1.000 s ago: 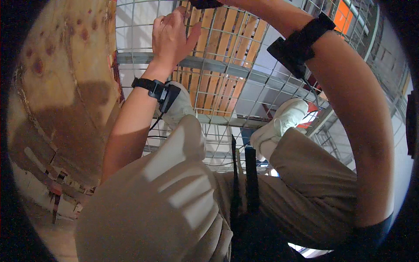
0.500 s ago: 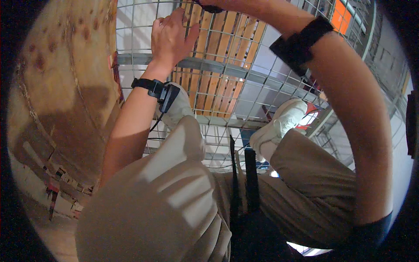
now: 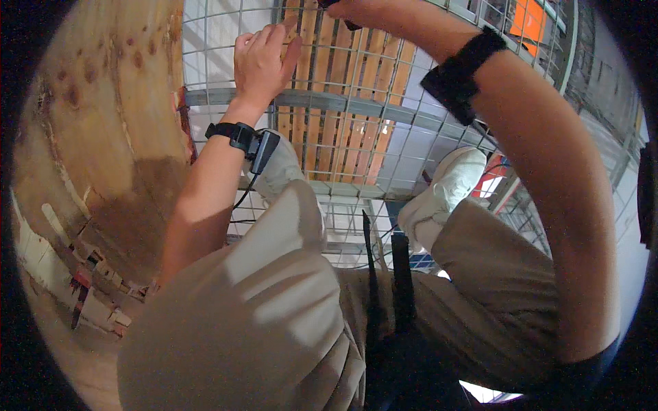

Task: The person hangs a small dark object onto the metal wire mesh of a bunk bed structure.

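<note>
My left hand (image 3: pixel 260 65) is over the wire mesh (image 3: pixel 212 65), its fingers stretched and the thumb apart, with nothing seen in it. Whether it touches the wires I cannot tell. At the top edge, my right hand (image 3: pixel 351 9) reaches in from the right and is mostly cut off by the picture's edge. It appears closed around a small dark thing (image 3: pixel 351 26) whose kind does not show. Black straps with small dark boxes are on both arms, one at the left wrist (image 3: pixel 236 135) and one on the right forearm (image 3: pixel 469 72).
Wooden slats (image 3: pixel 343 123) show below the mesh, crossed by a grey metal bar (image 3: pixel 329 103). A plywood sheet (image 3: pixel 103 123) with splintered edges rises at the left. My white shoes (image 3: pixel 445 185) stand on the mesh. An orange panel (image 3: pixel 528 26) shows at the upper right.
My left hand has shifted slightly left and down, away from the right hand. My right hand and forearm have moved a little; the dark thing by it shows differently.
</note>
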Motion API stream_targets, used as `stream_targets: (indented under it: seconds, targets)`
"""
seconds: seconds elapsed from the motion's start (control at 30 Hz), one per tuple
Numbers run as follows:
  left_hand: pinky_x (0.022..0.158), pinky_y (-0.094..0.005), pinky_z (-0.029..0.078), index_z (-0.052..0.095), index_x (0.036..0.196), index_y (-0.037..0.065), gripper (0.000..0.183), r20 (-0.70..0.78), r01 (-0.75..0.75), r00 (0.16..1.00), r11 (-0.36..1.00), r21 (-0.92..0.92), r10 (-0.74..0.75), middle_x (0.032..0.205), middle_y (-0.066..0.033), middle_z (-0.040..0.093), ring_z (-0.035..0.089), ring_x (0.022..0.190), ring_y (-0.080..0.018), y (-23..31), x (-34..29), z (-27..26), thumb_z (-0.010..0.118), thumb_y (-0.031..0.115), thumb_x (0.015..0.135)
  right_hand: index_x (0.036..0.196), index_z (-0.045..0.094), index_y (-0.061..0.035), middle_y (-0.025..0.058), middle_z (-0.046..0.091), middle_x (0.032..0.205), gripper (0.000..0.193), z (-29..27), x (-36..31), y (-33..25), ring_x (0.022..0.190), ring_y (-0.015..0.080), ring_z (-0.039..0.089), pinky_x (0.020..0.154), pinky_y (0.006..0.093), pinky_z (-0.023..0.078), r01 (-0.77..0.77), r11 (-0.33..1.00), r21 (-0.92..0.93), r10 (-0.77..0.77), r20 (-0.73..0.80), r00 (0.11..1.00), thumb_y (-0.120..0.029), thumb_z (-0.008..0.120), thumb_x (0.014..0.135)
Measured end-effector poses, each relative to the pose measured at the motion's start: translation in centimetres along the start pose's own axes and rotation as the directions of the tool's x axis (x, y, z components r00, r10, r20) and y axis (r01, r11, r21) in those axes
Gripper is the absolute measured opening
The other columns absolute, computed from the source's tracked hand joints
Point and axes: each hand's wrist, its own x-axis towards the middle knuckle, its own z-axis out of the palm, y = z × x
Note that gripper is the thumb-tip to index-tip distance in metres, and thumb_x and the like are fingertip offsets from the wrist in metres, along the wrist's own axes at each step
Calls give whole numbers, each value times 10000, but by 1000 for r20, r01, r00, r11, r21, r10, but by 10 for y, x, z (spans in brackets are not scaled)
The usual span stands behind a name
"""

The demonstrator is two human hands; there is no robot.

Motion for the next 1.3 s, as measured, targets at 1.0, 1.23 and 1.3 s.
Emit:
stream_targets:
  seconds: [1.0,1.23,1.3]
  targets:
    - [694,-464,536,659,893,18,582,569,-3,822,999,-32,21,842,-166,653,660,818,-367,70,47,-4,633,598,851,1191,571,-26,198,661,1015,467,-33,-46,29,959,361,641,801,476,533,-225,973,-45,230,178,957,-220,756,809]
    - [697,-450,539,667,907,23,629,294,-174,937,982,-71,187,894,-140,664,671,845,-336,70,43,16,647,643,806,1288,556,-73,168,632,1119,523,-84,-70,96,1008,334,622,835,473,523,-243,963,-117,262,192,946,-208,760,825]
    - [687,-460,535,642,919,38,648,272,-176,943,982,-75,190,897,-138,652,659,857,-347,66,40,15,612,676,816,1239,569,-66,173,633,1101,474,-84,-76,77,1010,348,624,830,489,520,-410,909,-68,413,262,872,-208,759,829]
